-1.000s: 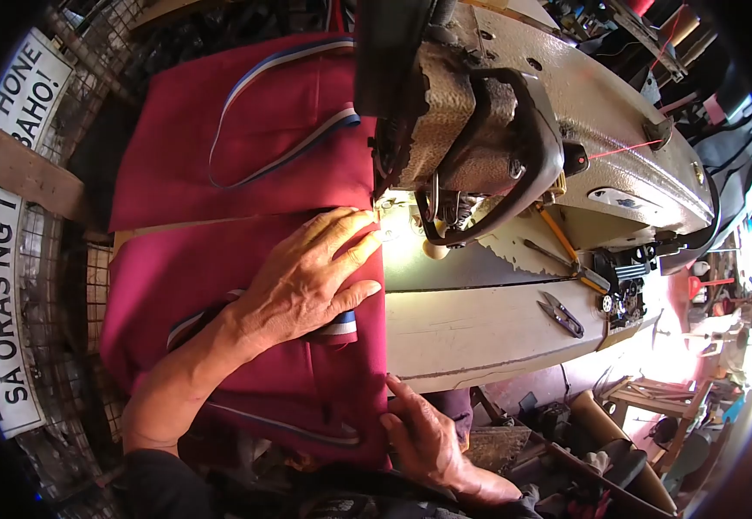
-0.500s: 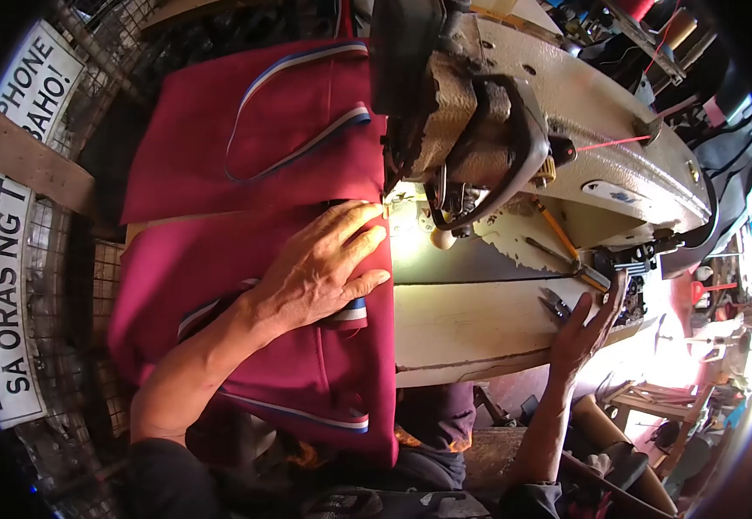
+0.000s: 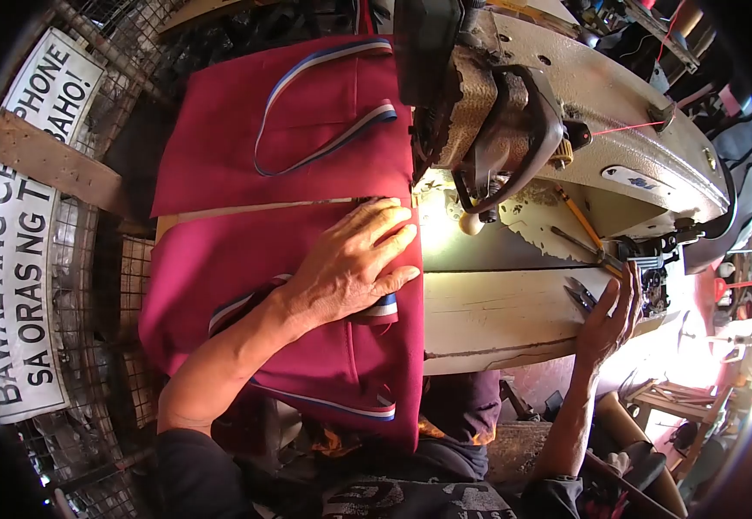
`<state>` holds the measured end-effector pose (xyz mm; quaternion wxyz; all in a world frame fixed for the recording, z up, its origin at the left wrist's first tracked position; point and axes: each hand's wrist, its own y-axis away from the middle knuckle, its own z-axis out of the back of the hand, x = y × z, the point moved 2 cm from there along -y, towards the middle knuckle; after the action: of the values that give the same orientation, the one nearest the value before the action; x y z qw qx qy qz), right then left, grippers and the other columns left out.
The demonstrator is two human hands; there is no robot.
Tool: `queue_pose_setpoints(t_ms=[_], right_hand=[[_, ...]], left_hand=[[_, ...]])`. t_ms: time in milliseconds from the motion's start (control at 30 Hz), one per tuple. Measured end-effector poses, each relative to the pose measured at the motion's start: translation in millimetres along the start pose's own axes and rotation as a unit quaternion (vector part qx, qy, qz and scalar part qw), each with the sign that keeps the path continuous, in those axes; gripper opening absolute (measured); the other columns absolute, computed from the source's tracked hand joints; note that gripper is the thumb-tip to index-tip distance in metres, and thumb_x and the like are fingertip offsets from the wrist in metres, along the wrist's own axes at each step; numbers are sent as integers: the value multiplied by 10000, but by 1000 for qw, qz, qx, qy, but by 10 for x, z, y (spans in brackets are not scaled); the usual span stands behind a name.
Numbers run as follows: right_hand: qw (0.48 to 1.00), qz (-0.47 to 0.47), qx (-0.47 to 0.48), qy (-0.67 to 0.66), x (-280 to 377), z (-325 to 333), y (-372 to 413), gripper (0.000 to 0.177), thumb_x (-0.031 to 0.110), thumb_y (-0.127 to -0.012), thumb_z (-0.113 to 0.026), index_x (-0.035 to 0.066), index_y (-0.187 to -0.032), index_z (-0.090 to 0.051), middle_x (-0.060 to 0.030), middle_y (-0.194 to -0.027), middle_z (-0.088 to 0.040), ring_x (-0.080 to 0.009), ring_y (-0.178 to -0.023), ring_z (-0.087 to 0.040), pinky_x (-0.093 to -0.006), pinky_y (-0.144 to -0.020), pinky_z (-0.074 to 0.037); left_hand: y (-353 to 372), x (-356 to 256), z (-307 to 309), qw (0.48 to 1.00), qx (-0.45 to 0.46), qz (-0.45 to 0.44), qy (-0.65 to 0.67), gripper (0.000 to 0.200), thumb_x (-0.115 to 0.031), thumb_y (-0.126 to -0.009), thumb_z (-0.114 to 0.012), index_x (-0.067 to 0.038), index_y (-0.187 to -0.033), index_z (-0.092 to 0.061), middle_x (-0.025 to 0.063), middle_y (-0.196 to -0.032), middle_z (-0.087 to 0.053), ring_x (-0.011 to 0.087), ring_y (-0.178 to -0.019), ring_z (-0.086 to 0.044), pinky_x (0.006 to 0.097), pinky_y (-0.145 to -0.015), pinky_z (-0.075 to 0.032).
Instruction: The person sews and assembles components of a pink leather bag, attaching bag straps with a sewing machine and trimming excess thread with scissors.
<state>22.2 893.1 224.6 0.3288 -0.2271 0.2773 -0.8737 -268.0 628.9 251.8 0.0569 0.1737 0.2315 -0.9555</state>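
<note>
Maroon fabric [image 3: 289, 242] with striped ribbon [image 3: 328, 149] lies on the left of the sewing machine [image 3: 601, 95]. My left hand [image 3: 350, 264] rests palm down on the fabric, fingers spread, their tips near its right edge beside the machine's needle area. Under that hand, another piece of ribbon [image 3: 383, 311] shows at the edge. My right hand [image 3: 609, 320] is at the right of the machine bed, fingers stretched out, holding nothing. It is close to small clippers [image 3: 580, 294] and an orange-handled tool [image 3: 576, 216].
A knee lever or rounded knob [image 3: 470, 224] sits under the machine head. At the left a lettered sign [image 3: 12, 294] hangs on wire mesh, crossed by a wooden board [image 3: 56, 160]. A wooden stool [image 3: 674, 402] stands at the lower right.
The whole view has shifted, so the scene appears further right and slightly higher at the bottom. Both hands keep nearly the same places on the fabric and machine bed.
</note>
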Motion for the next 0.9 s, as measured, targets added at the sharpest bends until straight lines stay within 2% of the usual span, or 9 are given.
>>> queue_pose_setpoints(t_ms=[167,267,367,467,500,533,600,767,900], right_hand=[[999,-16,-24,-28,17,-34,15,389,173,-1076,-536,4,-1421,-592,-186,-1546,-520,-360,-1436,-486,-484,-1174,-362],[998,10,-36,-52,56,-11,8,398,137,-1062,-559,12,-1439,-575,-199,-1568,-477,-364,-1469,-437,-499,-1189,-350],[991,105,-83,9,162,100,13,363,92,-1032,-603,11,-1385,-621,-203,-1467,-569,-371,-1388,-526,-506,-1142,-416],[978,196,-28,-69,234,43,291,359,40,-962,-665,1,-1318,-665,-185,-1339,-652,-366,-1268,-620,-497,-1064,-495],[963,243,51,-105,463,59,263,368,20,-913,-685,-2,-1280,-681,-175,-1281,-674,-365,-1215,-647,-491,-1030,-520],[939,287,131,-140,779,96,209,378,0,-863,-705,-5,-1242,-697,-165,-1223,-696,-364,-1163,-674,-484,-996,-545],[880,355,190,-252,1286,105,76,434,33,-808,-701,-24,-1237,-682,-184,-1237,-674,-356,-1174,-663,-477,-976,-558],[817,436,254,-277,1808,-140,-104,513,164,-823,-612,-90,-1268,-635,-217,-1296,-628,-355,-1241,-617,-457,-1038,-521],[818,442,255,-266,1840,-149,-109,543,169,-812,-578,-108,-1277,-621,-228,-1287,-626,-358,-1253,-610,-462,-1056,-493]], left_hand=[[-1,3,5,1000,5,4,3,472,-304,-896,-771,15,-1228,-664,179,-1287,-623,380,-1242,-606,472,-1055,-528],[-34,45,-10,1000,-2,-2,3,466,-296,-889,-780,14,-1218,-664,178,-1272,-632,377,-1229,-616,466,-1044,-537],[-85,145,-10,1000,-14,-12,-1,462,-271,-851,-817,11,-1183,-664,168,-1260,-639,366,-1203,-633,451,-1014,-559],[-168,217,17,1000,-20,-17,-4,465,-267,-834,-831,8,-1169,-664,159,-1250,-644,357,-1179,-645,442,-983,-575],[-182,242,15,1000,-9,-11,3,481,-285,-840,-810,33,-1168,-661,170,-1218,-646,346,-1171,-641,429,-997,-569],[-184,248,15,1000,-8,-16,-2,482,-285,-838,-812,34,-1167,-662,169,-1217,-646,345,-1169,-641,428,-995,-569],[-194,249,22,1000,-8,-28,-10,485,-285,-832,-815,35,-1164,-662,168,-1215,-647,343,-1167,-641,426,-993,-571],[-201,250,56,1000,4,-29,-5,478,-281,-836,-808,31,-1167,-660,168,-1237,-634,343,-1167,-642,430,-991,-571],[-215,292,31,999,-2,-32,-4,474,-273,-834,-808,30,-1166,-658,170,-1241,-635,340,-1174,-640,429,-996,-570]])
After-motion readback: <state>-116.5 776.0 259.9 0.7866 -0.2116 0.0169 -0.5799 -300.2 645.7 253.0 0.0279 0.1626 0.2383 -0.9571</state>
